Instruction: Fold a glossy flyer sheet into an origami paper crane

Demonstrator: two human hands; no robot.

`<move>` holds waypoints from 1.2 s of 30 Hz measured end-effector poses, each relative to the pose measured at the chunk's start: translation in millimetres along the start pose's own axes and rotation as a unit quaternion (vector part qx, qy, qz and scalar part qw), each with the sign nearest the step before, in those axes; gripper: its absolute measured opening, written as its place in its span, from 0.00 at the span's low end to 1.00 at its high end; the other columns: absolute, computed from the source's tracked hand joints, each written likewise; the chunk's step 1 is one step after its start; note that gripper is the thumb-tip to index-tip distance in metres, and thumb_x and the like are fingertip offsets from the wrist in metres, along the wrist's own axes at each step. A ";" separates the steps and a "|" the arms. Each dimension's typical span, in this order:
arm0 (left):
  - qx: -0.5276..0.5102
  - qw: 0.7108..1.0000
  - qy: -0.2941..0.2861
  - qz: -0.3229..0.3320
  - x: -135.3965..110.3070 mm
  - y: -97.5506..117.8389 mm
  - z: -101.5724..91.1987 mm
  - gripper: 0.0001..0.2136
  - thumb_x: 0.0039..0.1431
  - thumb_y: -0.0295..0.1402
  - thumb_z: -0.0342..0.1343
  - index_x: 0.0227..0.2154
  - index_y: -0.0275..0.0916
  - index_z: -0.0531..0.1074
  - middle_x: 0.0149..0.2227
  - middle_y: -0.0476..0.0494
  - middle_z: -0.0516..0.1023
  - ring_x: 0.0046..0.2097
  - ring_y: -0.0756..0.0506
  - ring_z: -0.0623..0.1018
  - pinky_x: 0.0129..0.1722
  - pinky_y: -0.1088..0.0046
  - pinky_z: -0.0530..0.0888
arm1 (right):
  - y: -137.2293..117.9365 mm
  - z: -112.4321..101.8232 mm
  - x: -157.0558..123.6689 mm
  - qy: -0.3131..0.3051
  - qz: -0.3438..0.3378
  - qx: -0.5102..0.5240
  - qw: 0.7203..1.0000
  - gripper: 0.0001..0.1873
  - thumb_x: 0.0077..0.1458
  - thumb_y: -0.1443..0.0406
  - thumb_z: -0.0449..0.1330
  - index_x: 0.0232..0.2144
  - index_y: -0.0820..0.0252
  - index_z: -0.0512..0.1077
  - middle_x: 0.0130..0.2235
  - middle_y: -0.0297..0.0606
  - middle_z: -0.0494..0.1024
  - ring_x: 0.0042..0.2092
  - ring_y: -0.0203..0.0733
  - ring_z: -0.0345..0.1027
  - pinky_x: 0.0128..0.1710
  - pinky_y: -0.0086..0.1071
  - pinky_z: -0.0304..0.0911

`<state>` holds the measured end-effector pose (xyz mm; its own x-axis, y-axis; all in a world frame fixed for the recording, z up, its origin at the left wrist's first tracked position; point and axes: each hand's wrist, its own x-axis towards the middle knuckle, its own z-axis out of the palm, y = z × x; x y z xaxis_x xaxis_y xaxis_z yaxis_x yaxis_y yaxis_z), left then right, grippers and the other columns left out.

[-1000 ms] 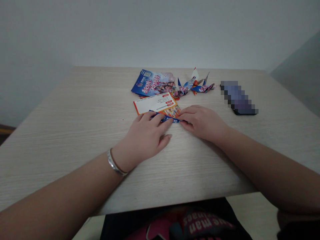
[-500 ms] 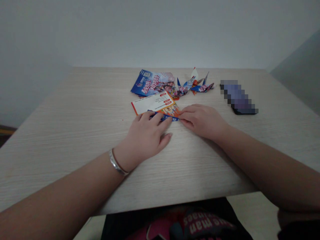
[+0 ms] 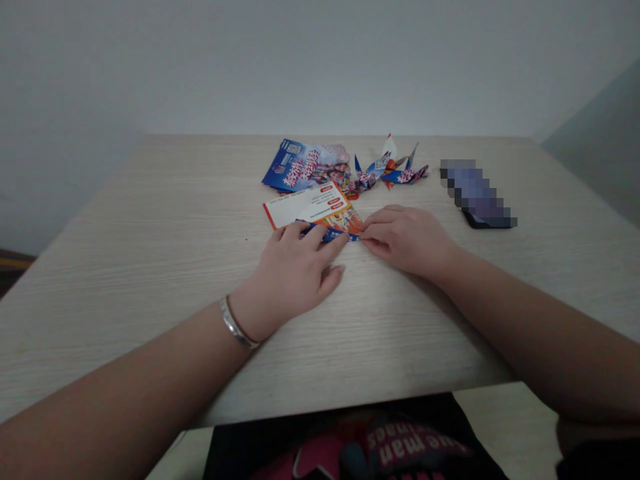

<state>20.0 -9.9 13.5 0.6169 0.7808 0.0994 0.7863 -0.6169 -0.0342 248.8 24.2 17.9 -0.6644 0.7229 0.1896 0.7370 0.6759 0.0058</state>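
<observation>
A printed paper flyer [image 3: 310,205], white and orange with a blue folded edge, lies on the light wooden table [image 3: 150,240]. My left hand [image 3: 295,270], a silver bangle on its wrist, lies flat with its fingers pressing the folded near edge. My right hand [image 3: 407,239] is curled at the flyer's right corner, fingertips pinched on the fold. Just beyond lie a blue flyer [image 3: 305,167] and several folded paper cranes [image 3: 387,170].
A dark phone [image 3: 477,200] lies on the table to the right of my right hand. The table's near edge runs just above my lap, where dark printed clothing shows. A plain wall stands behind the table.
The flyer has shifted very slightly left under my fingers. Both hands stay on its folded edge, almost unmoved.
</observation>
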 end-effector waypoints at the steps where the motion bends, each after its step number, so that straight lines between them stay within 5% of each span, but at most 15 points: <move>1: 0.000 1.000 -0.001 0.000 0.0 -0.1 0.0 0.26 0.69 0.44 0.44 0.66 0.42 0.64 0.57 0.32 0.74 0.56 0.29 0.71 0.54 0.46 0.71 | 0.3 0.1 -0.5 0.001 0.009 0.012 1.000 0.11 0.63 0.66 0.58 0.38 0.58 0.82 0.45 0.41 0.84 0.45 0.46 0.75 0.43 0.37 0.66; 7: 0.008 1.000 -0.005 0.005 0.1 -0.3 -0.1 0.26 0.70 0.44 0.43 0.67 0.42 0.63 0.57 0.32 0.73 0.56 0.29 0.71 0.54 0.46 0.71 | 4.2 5.8 -1.1 0.020 0.051 0.079 0.995 0.08 0.59 0.66 0.61 0.37 0.58 0.80 0.44 0.40 0.84 0.47 0.47 0.75 0.45 0.38 0.66; 20: 0.019 1.000 -0.001 0.005 -0.2 0.0 0.5 0.27 0.69 0.45 0.43 0.67 0.42 0.63 0.56 0.32 0.73 0.55 0.28 0.71 0.52 0.45 0.72 | 2.6 -0.2 -2.7 -0.004 0.033 0.039 0.999 0.15 0.61 0.67 0.58 0.47 0.53 0.80 0.46 0.38 0.84 0.47 0.47 0.75 0.42 0.37 0.66; 36: 0.021 1.000 -0.006 0.004 0.1 0.5 -0.2 0.27 0.69 0.44 0.43 0.67 0.42 0.63 0.56 0.30 0.73 0.55 0.27 0.71 0.52 0.44 0.72 | 10.8 -10.2 -3.6 -0.044 0.013 0.050 0.998 0.16 0.58 0.72 0.57 0.42 0.56 0.83 0.46 0.36 0.85 0.48 0.46 0.76 0.50 0.40 0.68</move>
<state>20.5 -10.1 13.7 0.6239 0.7767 0.0865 0.7815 -0.6193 -0.0757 260.4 27.5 27.3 -0.6571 0.7471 0.1006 0.7409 0.6646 -0.0969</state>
